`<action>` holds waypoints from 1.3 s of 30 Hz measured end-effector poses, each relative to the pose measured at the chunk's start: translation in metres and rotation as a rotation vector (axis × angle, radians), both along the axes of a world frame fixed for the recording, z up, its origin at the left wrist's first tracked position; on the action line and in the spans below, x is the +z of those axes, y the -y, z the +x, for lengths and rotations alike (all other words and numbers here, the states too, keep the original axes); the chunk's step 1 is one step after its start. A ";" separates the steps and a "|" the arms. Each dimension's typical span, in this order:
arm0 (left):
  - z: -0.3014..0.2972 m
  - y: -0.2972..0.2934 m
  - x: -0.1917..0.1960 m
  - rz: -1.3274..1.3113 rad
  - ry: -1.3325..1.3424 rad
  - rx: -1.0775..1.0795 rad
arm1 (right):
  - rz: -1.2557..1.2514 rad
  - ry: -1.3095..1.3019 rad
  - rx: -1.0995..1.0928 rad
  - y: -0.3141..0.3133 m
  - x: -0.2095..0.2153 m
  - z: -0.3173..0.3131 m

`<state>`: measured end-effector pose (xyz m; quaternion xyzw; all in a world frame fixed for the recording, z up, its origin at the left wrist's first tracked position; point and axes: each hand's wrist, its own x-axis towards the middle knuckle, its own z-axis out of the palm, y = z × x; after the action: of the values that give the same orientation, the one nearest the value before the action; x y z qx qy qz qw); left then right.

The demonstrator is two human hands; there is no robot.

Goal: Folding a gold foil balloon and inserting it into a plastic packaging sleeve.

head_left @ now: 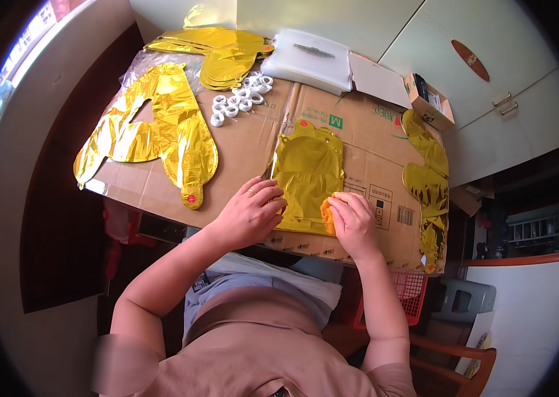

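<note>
Pinch grip, right hand (352, 221): thumb and fingers closed on an orange piece (327, 215), soft and bunched, cloth-like, at the lower right edge of a gold foil piece (309, 175). Left hand (256, 202): fingers bent together over the left edge of the same foil; cannot tell whether they pinch it or only rest there. One ring on a finger of this hand.

Gold foil piece lies flat between the hands, near the front edge of the tabletop. Roughly rectangular, scalloped at the top, shiny, finely creased; one red dot on its top tab.

Surface: brown cardboard (372, 139), matte, printed, with fold lines.

Foil elsewhere: one A-shaped foil (190, 142) at left, crinkled, with an inner opening and a red-dotted tab; one curving foil (425, 178) along the right edge, wavy in outline, red dot at its near end; one foil pile (226, 63) at the far left, smooth rounded layers, number of sheets not countable.

White coils (218, 119): small rings of wound cord or ribbon, about ten, overlapping, so count unsure. Grouped just in front of the pile.

Far edge, left to right: one translucent plastic stack (309, 69), slick, slim dark item on top; one pale flat panel (379, 81); one small open box (441, 116), dark contents unclear.

Below the tabletop, right: one red lattice basket (412, 298), plastic.
</note>
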<state>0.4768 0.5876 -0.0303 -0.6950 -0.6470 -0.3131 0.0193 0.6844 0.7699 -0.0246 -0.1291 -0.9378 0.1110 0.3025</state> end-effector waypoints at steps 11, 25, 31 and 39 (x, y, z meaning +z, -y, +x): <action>-0.005 0.000 0.005 -0.055 0.049 -0.031 | 0.021 0.096 0.018 -0.019 0.000 0.004; -0.013 -0.001 0.009 -0.082 0.020 -0.060 | 0.103 0.193 0.147 -0.026 0.008 0.012; -0.011 0.002 0.008 -0.086 0.016 -0.082 | 0.132 0.213 0.149 -0.021 0.010 0.017; -0.004 0.015 0.012 -0.125 0.009 -0.117 | 0.159 0.249 0.191 -0.018 0.009 0.028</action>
<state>0.4725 0.5724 -0.0187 -0.7301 -0.6236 -0.2757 -0.0451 0.7127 0.7877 -0.0160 -0.0279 -0.9818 0.0480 0.1816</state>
